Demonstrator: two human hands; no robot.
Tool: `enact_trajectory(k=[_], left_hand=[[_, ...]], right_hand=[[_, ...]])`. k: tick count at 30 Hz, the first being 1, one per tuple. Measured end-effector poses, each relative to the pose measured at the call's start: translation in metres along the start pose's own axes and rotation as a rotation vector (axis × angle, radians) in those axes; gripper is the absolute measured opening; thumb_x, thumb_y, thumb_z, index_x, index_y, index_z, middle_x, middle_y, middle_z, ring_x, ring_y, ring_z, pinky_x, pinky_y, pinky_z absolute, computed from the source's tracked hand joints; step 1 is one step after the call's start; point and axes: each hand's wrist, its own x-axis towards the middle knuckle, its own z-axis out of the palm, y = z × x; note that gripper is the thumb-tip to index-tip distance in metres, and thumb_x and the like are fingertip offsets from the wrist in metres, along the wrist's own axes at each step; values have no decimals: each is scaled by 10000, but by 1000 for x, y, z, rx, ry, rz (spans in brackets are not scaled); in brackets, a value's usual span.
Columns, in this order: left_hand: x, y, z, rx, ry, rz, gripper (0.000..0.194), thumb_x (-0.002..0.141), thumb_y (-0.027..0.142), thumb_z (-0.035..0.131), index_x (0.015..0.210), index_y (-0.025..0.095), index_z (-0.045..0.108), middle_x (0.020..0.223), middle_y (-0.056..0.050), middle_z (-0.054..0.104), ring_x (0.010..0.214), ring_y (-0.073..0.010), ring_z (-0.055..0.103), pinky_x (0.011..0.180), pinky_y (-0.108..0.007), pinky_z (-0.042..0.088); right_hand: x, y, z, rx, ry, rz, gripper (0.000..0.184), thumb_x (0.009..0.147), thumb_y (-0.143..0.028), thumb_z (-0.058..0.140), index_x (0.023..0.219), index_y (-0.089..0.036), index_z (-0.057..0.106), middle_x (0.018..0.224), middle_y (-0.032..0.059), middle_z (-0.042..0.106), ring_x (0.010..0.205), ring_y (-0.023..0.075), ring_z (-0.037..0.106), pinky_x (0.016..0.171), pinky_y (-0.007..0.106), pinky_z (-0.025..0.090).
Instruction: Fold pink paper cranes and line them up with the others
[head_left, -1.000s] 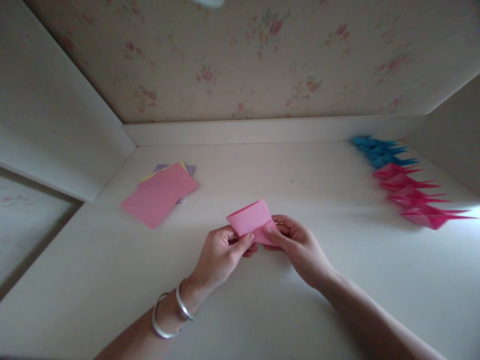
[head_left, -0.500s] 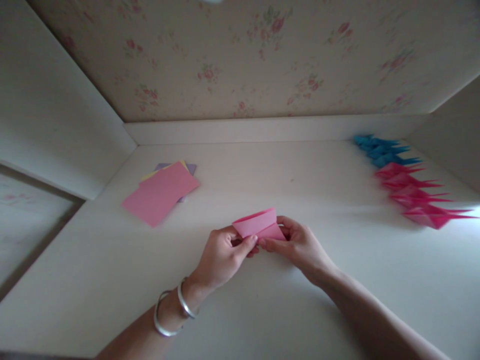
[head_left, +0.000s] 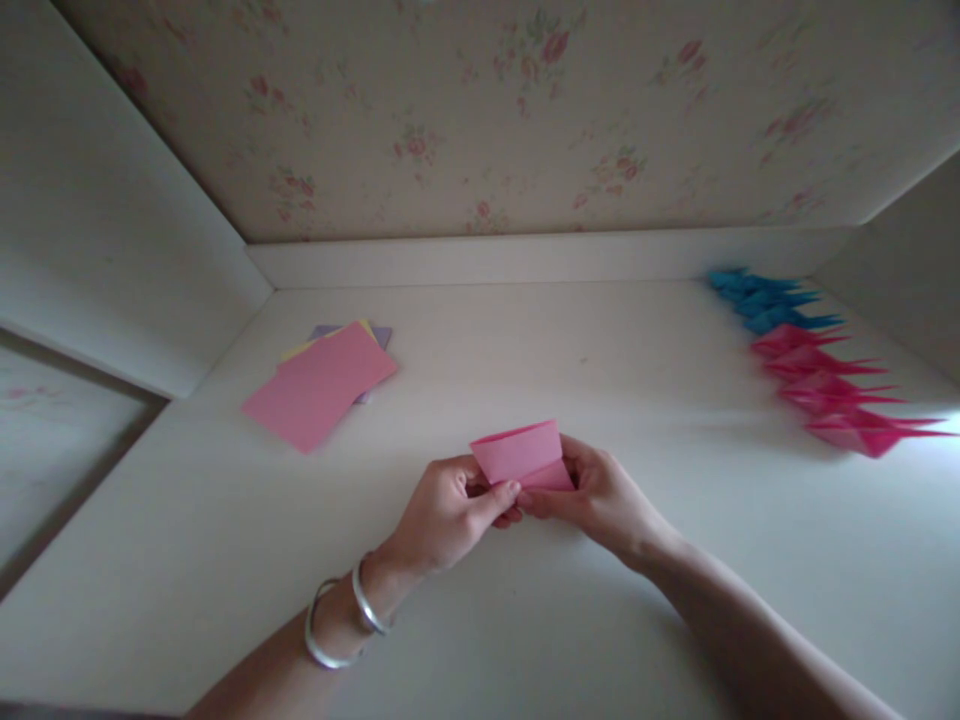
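A small piece of folded pink paper (head_left: 519, 452) is held above the white table, with a crease across it and a loose upper flap. My left hand (head_left: 457, 510) pinches its lower left part, thumb in front and fingers behind. On the lower right side, my right hand (head_left: 596, 495) grips the same paper, its thumb along the bottom edge close to the left thumb. The fingers behind the paper are partly hidden.
Flat sheets of pink paper (head_left: 322, 385), with yellow and purple ones beneath, lie at the left. Several blue folded paper figures (head_left: 772, 300) and several pink folded paper figures (head_left: 832, 385) stand in a row at the right. A floral wall (head_left: 450, 120) rises behind the white table (head_left: 525, 630).
The folded pink paper has shifted slightly down and to the right, and its upper flap faces me a little more. Both hands keep their hold.
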Motion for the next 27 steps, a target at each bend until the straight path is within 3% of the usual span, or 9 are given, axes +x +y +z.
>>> enact_trajectory(k=[5, 11, 17, 24, 27], left_hand=[[2, 2, -1, -40, 36, -20, 178, 811, 330, 722, 840, 157, 751, 732, -70, 780, 652, -177, 726, 600, -233, 570], [7, 3, -9, -57, 159, 1, 176, 804, 299, 728, 821, 125, 751, 708, -74, 769, 634, -161, 713, 584, -219, 566], [11, 4, -13, -94, 245, 22, 166, 790, 282, 738, 765, 118, 733, 666, -58, 749, 600, -132, 688, 574, -196, 555], [18, 3, -27, -195, 437, 84, 199, 763, 308, 779, 778, 120, 715, 667, -26, 735, 612, -102, 672, 591, -169, 556], [18, 1, -27, -180, 421, 87, 218, 763, 319, 786, 785, 113, 718, 695, -41, 746, 637, -118, 689, 618, -188, 574]], right_hand=[[1, -2, -1, 127, -18, 29, 466, 685, -188, 796, 1119, -165, 627, 819, 39, 747, 647, 153, 657, 564, 249, 476], [0, -3, -7, 189, 17, 84, 517, 696, -251, 811, 1159, -166, 597, 752, 39, 763, 632, 147, 676, 618, 264, 518], [3, -2, -11, 236, 74, 152, 613, 624, -295, 872, 1154, -145, 603, 716, 24, 752, 642, 141, 689, 683, 283, 552], [5, 1, -23, 276, 156, 118, 397, 647, -321, 871, 952, -161, 674, 767, 44, 761, 697, 140, 704, 703, 263, 567], [6, 1, -21, 277, 194, 82, 329, 653, -312, 870, 879, -164, 682, 740, 15, 740, 663, 114, 693, 663, 213, 554]])
